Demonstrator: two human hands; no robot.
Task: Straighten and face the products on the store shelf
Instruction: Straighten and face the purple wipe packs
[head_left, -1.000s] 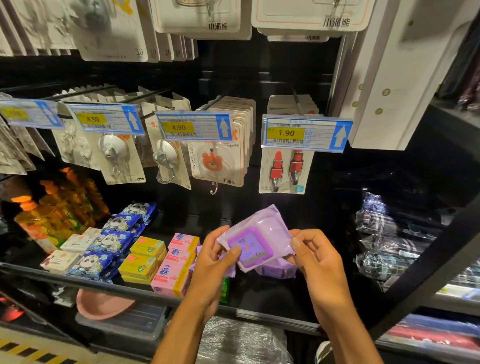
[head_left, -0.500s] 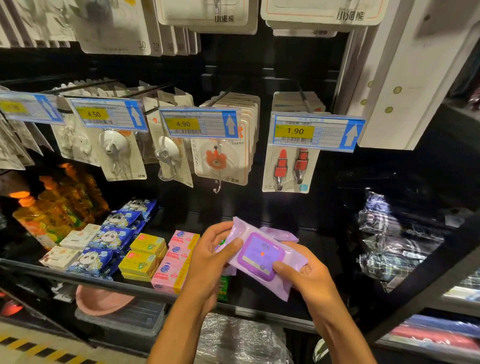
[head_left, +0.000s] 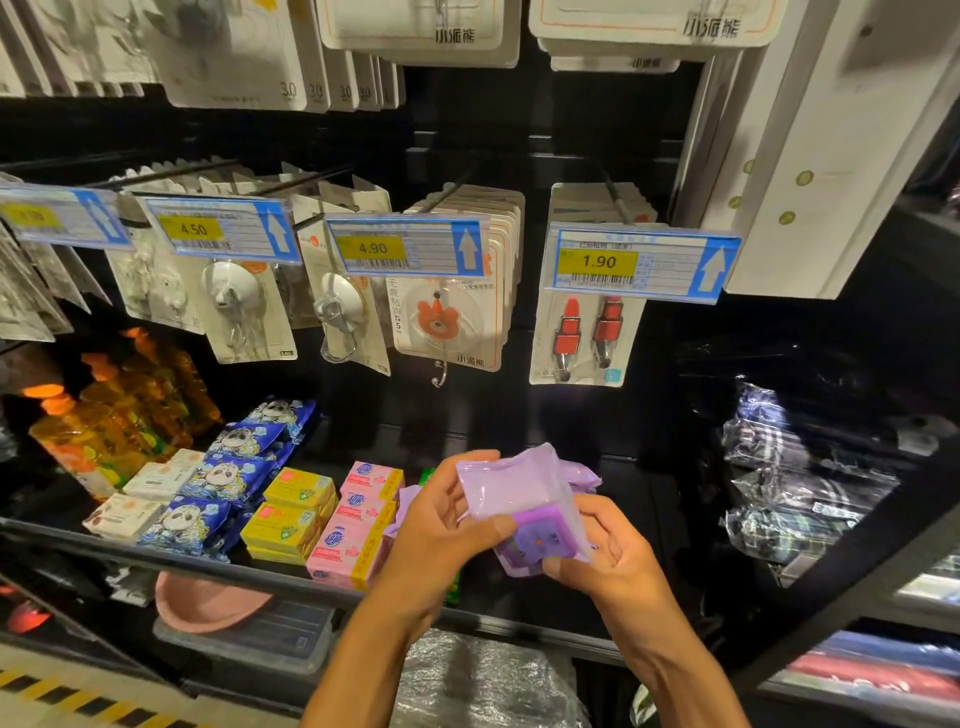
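A soft purple wipes pack (head_left: 519, 493) with a darker purple label is held over the black shelf (head_left: 644, 499). My left hand (head_left: 441, 525) grips its left edge, thumb laid across the front by the label. My right hand (head_left: 608, 561) grips the lower right end, fingers curled under it. The pack is tilted, label end down toward me. More purple packs (head_left: 584, 475) lie on the shelf right behind it, mostly hidden. To the left stand pink soap boxes (head_left: 353, 530) and yellow soap boxes (head_left: 291, 514) in rows.
Blue panda packs (head_left: 228, 478), white soap boxes (head_left: 140, 499) and orange bottles (head_left: 114, 415) fill the shelf's left. Carded hooks hang on pegs above behind price tags (head_left: 639, 262). Clear-wrapped goods (head_left: 789, 467) sit in the right bay. A pink basin (head_left: 202, 603) is below.
The purple pack has been turned in both hands, its label end swinging down toward my right hand. Both hands sit a little lower and closer together.
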